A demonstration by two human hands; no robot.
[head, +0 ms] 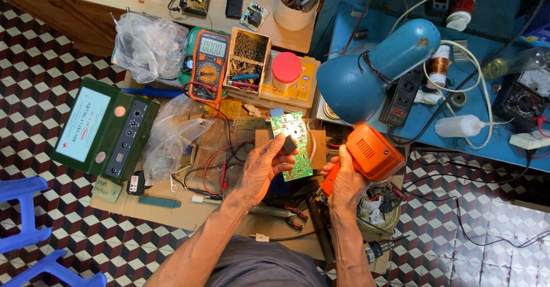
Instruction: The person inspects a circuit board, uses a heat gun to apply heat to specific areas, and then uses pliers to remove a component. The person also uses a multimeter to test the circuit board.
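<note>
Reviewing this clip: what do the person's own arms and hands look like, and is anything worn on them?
Both arms are bare from above the elbow down, with no sleeves in view. The left hand and right hand have no gloves, rings, watch or bands visible. Forearms look lean and veined.

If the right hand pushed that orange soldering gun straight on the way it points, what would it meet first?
Most likely the blue desk lamp shade just beyond the orange soldering gun in the right hand; depth is unclear from overhead, so it might pass under it.

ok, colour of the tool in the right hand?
Orange body and handle on the tool, gripped by the right hand. The head view shows it.
</note>
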